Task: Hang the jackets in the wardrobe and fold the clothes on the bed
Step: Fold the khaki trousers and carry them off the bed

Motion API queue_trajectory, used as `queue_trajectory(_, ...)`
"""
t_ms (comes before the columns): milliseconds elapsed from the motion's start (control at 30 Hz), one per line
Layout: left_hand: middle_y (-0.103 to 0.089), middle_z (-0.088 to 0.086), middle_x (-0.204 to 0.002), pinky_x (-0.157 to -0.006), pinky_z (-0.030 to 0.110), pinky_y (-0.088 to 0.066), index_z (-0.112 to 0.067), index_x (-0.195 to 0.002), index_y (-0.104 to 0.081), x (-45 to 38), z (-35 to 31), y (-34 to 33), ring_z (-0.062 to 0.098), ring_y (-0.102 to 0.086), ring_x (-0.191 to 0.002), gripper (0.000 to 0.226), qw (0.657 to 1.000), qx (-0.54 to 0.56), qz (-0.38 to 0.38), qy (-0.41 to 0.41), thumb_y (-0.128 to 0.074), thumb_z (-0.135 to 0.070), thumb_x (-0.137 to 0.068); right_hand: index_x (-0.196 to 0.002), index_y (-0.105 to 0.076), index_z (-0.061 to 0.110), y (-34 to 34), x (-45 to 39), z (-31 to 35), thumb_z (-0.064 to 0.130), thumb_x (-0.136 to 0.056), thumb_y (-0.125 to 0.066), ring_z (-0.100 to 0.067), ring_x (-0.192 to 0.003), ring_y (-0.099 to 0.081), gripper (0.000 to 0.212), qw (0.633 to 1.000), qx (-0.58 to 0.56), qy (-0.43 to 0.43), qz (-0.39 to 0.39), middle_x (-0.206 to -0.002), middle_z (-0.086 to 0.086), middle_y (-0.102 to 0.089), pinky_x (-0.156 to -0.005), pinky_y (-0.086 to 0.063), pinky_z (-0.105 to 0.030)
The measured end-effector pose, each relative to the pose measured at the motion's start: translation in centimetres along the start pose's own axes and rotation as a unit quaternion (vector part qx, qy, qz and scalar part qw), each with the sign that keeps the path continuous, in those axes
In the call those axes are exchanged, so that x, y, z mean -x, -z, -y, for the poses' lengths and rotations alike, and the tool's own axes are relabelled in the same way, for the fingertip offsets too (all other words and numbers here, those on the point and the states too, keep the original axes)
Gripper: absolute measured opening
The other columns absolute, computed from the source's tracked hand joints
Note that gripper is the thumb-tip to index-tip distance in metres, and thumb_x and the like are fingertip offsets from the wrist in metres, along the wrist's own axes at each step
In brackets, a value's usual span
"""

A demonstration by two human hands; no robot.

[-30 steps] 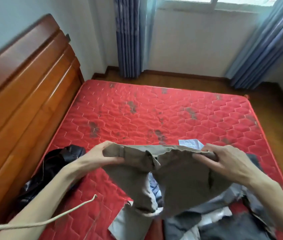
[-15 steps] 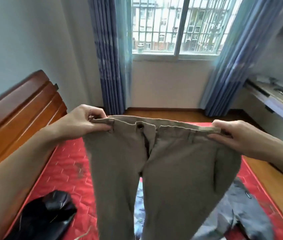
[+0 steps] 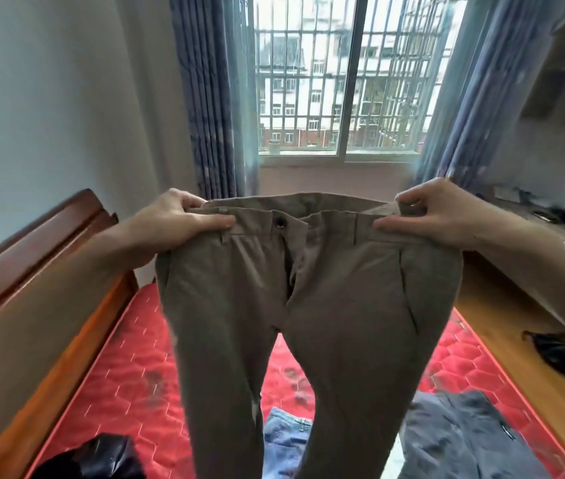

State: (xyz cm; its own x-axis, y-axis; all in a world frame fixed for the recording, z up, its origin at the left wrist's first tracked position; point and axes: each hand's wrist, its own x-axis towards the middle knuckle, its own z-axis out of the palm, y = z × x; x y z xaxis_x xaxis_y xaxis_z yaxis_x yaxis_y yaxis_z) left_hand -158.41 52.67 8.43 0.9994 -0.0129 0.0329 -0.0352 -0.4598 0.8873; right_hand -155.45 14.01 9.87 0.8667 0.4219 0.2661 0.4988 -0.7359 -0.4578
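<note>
Head view: my left hand [image 3: 177,226] and right hand [image 3: 436,216] each pinch a side of the waistband of the khaki trousers [image 3: 308,305], holding them up spread, legs hanging above the red mattress [image 3: 129,368]. On the bed lie a black jacket [image 3: 94,458], blue jeans [image 3: 284,440] and a grey garment [image 3: 464,440].

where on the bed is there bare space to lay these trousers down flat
Bare mattress lies between the headboard and the hanging trousers, and up toward the window. The near end is crowded: black jacket, jeans, grey garment.
</note>
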Motion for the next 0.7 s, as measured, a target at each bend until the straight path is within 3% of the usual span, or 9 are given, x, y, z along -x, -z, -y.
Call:
queue_trajectory(133, -0.080, 0.015, -0.092, -0.066, 0.024, -0.061, -0.001, -0.099, -0.079, 1.3, 1.4, -2.2, 0.022, -0.075, -0.081, 0.020, 0.998, 0.052, -0.017, 0.029, -0.079, -0.020, -0.091, -0.058, -0.047, 0.009, -2.3, 1.1, -0.4, 0.044, -0.093, -0.072, -0.009, -0.058, -0.033, 0.055, 1.000, -0.014, -0.013, -0.014, -0.056, 0.007, -0.034, -0.058, -0.029, -0.034)
queue_trajectory(200, -0.080, 0.017, -0.094, -0.065, 0.023, -0.061, 0.001, -0.099, -0.079, 1.6, 1.7, -2.9, 0.021, -0.074, -0.078, 0.018, 0.996, 0.074, -0.021, 0.043, -0.077, -0.016, -0.092, -0.067, -0.053, 0.000, -3.0, 1.6, -0.7, 0.055, -0.088, -0.071, -0.013, -0.063, -0.035, 0.061, 0.998, -0.046, -0.036, -0.010, -0.062, 0.001, -0.039, -0.062, -0.030, -0.036)
queue_trajectory(267, -0.080, 0.017, -0.094, -0.064, 0.023, -0.061, -0.001, -0.096, -0.080, 1.9, 1.7, -3.8, 0.018, -0.074, -0.072, 0.014, 0.992, 0.110, -0.039, 0.055, -0.076, -0.014, -0.093, -0.083, -0.062, -0.007, -3.9, 2.3, -0.8, 0.071, -0.077, -0.073, -0.018, -0.069, -0.039, 0.080, 0.985, -0.155, -0.076, -0.010, -0.071, -0.006, -0.046, -0.064, -0.031, -0.038)
queue_trajectory(300, -0.080, 0.018, -0.094, -0.064, 0.023, -0.061, 0.000, -0.095, -0.080, 2.1, 1.7, -4.4, 0.018, -0.074, -0.071, 0.013, 0.988, 0.137, -0.048, 0.061, -0.075, -0.013, -0.093, -0.086, -0.062, -0.009, -4.4, 2.6, -0.6, 0.070, -0.078, -0.076, -0.019, -0.070, -0.039, 0.081, 0.974, -0.207, -0.092, -0.019, -0.073, -0.007, -0.047, -0.064, -0.031, -0.037)
queue_trajectory(400, -0.080, 0.015, -0.087, -0.058, 0.021, -0.060, -0.002, -0.089, -0.078, 3.0, 1.3, -7.1, 0.015, -0.073, -0.063, 0.013, 0.975, 0.208, -0.056, 0.057, -0.070, -0.008, -0.097, -0.069, -0.059, 0.002, -7.1, 3.5, 1.5, 0.032, -0.098, -0.070, -0.013, -0.061, -0.037, 0.044, 0.952, -0.273, -0.112, -0.078, -0.064, -0.003, -0.043, -0.054, -0.029, -0.029)
queue_trajectory(467, -0.079, 0.011, -0.080, -0.058, 0.020, -0.059, -0.004, -0.086, -0.077, 3.7, 1.0, -8.8, 0.014, -0.073, -0.063, 0.017, 0.973, 0.224, -0.048, 0.039, -0.067, -0.008, -0.099, -0.068, -0.060, 0.004, -9.2, 4.1, 3.5, 0.021, -0.102, -0.066, -0.009, -0.058, -0.038, 0.038, 0.941, -0.299, -0.111, -0.111, -0.063, 0.000, -0.044, -0.051, -0.029, -0.028)
queue_trajectory(533, -0.079, 0.013, -0.084, -0.063, 0.024, -0.058, -0.002, -0.089, -0.077, 4.3, 0.8, -10.3, 0.017, -0.072, -0.069, 0.020, 0.977, 0.211, -0.037, 0.018, -0.064, -0.011, -0.102, -0.068, -0.057, 0.000, -11.1, 4.7, 5.4, 0.015, -0.102, -0.065, -0.006, -0.056, -0.038, 0.038, 0.929, -0.329, -0.102, -0.133, -0.060, 0.004, -0.046, -0.050, -0.029, -0.025)
queue_trajectory(633, -0.078, 0.022, -0.100, -0.081, 0.037, -0.058, 0.003, -0.099, -0.076, 5.3, 0.5, -11.8, 0.024, -0.074, -0.084, 0.023, 0.981, 0.193, -0.026, -0.015, -0.060, -0.012, -0.105, -0.070, -0.061, 0.012, -13.2, 5.7, 8.3, 0.016, -0.104, -0.062, -0.001, -0.056, -0.047, 0.034, 0.910, -0.370, -0.085, -0.167, -0.058, 0.014, -0.055, -0.054, -0.040, -0.020)
queue_trajectory(700, -0.078, 0.022, -0.100, -0.089, 0.043, -0.059, 0.002, -0.101, -0.076, 5.8, 0.5, -12.3, 0.028, -0.077, -0.092, 0.023, 0.981, 0.189, -0.036, -0.031, -0.058, -0.012, -0.106, -0.085, -0.069, 0.011, -14.7, 6.4, 9.5, 0.039, -0.106, -0.057, -0.017, -0.064, -0.061, 0.037, 0.901, -0.393, -0.076, -0.169, -0.070, 0.000, -0.068, -0.065, -0.056, -0.037)
